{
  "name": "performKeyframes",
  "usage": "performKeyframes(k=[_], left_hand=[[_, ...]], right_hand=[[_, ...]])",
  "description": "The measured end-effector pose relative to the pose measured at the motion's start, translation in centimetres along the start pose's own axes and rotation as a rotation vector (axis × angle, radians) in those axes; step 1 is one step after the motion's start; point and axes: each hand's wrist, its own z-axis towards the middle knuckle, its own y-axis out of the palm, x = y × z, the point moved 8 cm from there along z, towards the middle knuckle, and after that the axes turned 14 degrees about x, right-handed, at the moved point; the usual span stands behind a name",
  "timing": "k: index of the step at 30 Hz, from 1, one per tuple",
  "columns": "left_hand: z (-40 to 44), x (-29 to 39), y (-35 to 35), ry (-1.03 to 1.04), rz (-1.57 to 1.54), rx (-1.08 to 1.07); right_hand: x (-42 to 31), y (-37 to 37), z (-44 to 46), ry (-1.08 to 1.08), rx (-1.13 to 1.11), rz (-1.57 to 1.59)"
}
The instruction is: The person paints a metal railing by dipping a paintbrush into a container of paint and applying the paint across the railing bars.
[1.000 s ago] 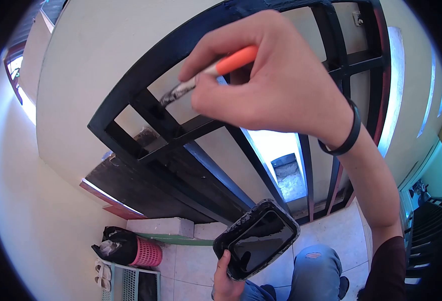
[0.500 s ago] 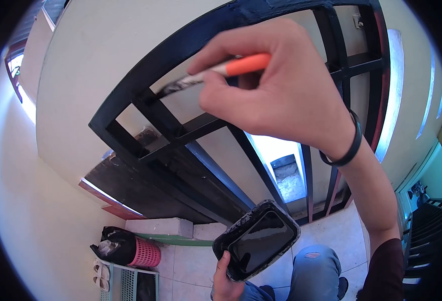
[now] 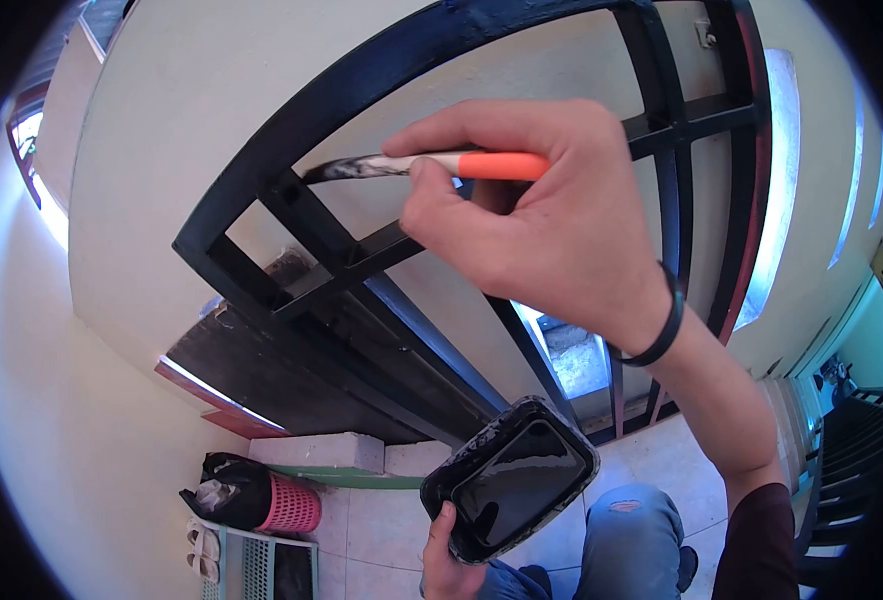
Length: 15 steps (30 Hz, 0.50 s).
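My right hand (image 3: 551, 200) is closed around a paintbrush (image 3: 431, 165) with an orange and pale handle smeared in black. The brush's dark tip touches or nearly touches the black metal gate (image 3: 306, 215), close to where a short bar joins its curved top rail. Lower down, my left hand (image 3: 451, 560) grips the near edge of a black plastic tray (image 3: 436, 490), thumb over the rim. Glossy black paint (image 3: 521, 475) lies inside that tray. The fingers beneath it are hidden.
A pink basket (image 3: 294, 503) with a black bag stands at lower left, beside a rack (image 3: 258, 565) and pale shoes (image 3: 201, 550). A dark slatted bench (image 3: 851, 450) is at right. My knee (image 3: 629, 530) shows below the gate.
My right hand has moved slightly down, and the brush now lies more level, its tip still by the same joint. The tray in my left hand has hardly moved.
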Motion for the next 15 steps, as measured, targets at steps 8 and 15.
performKeyframes(k=[8,15], left_hand=[[0.2,-0.2,-0.5,-0.005,0.039,-0.014],[1.8,-0.1,-0.8,0.060,0.026,-0.140]], right_hand=[[0.8,-0.5,-0.7,0.063,-0.025,0.015],[0.3,0.6,-1.2,0.020,-0.072,-0.017]])
